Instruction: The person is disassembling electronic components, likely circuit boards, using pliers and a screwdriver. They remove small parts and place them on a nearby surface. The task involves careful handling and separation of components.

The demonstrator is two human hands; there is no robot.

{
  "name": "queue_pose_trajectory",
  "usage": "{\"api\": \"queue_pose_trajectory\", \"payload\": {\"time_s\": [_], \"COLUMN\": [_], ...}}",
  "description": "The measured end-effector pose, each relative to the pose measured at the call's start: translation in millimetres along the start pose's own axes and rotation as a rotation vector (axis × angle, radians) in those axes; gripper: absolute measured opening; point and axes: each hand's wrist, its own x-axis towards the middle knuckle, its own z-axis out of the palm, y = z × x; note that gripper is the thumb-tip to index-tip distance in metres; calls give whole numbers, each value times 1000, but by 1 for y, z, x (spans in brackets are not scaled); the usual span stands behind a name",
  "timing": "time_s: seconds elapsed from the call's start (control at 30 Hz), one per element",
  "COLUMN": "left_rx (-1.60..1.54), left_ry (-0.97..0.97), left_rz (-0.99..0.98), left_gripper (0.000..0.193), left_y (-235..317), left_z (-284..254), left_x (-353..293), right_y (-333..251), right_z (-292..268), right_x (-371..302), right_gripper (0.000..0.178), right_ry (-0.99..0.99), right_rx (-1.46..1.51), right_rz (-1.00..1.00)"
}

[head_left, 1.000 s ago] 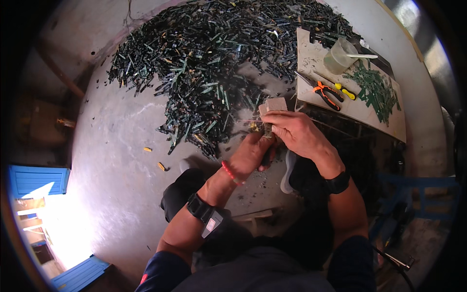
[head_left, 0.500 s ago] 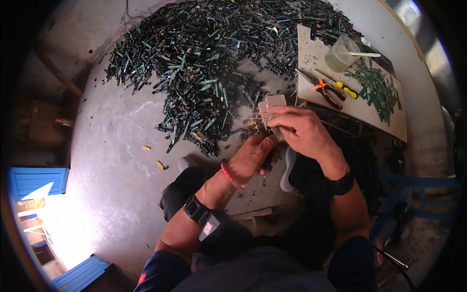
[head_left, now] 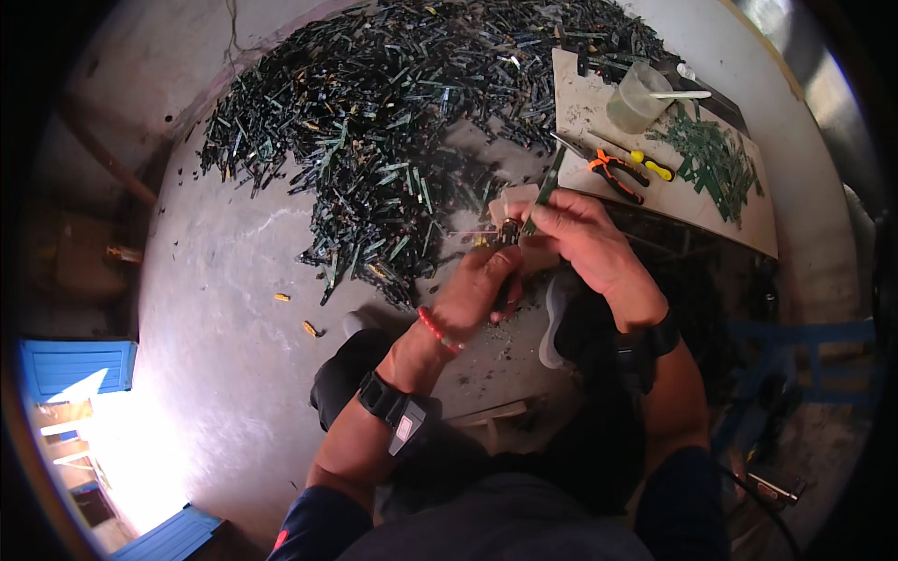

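Hundreds of thin dark green strips (head_left: 393, 122) lie heaped on the grey concrete floor (head_left: 224, 309) ahead of the seated person. To the right, a pale board (head_left: 655, 192) carries orange-handled pliers (head_left: 617, 175), a yellow-handled tool (head_left: 645, 166), a clear plastic cup (head_left: 638, 96) and a smaller pile of green pieces (head_left: 716, 159). Nothing blocks the view of the hands. The right hand (head_left: 580, 238) is closed, pinching one long green strip (head_left: 543, 192) that slants up toward the board. The left hand (head_left: 482, 285), fingers curled together, grips a small dark tool (head_left: 508, 234) at the strip's lower end, beside a pale flat piece (head_left: 514, 198). Compared with a second ago, the strip now sticks out farther above the right hand, and both hands sit slightly closer together.
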Motion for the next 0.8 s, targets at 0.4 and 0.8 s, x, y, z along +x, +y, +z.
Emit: {"api": "queue_pose_trajectory", "payload": {"time_s": [0.4,0.8], "left_rx": [-338,-569], "left_ry": [12,-43], "left_rz": [-336,-414], "left_gripper": [36,54], "left_y": [21,-4], "left_z": [14,23], "left_x": [5,15], "right_y": [5,-62], "right_z": [2,-63], "right_x": [-3,-83], "right_gripper": [24,21], "right_ry": [-58,495], "right_rx": [-224,-615], "right_rz": [-3,-334]}}
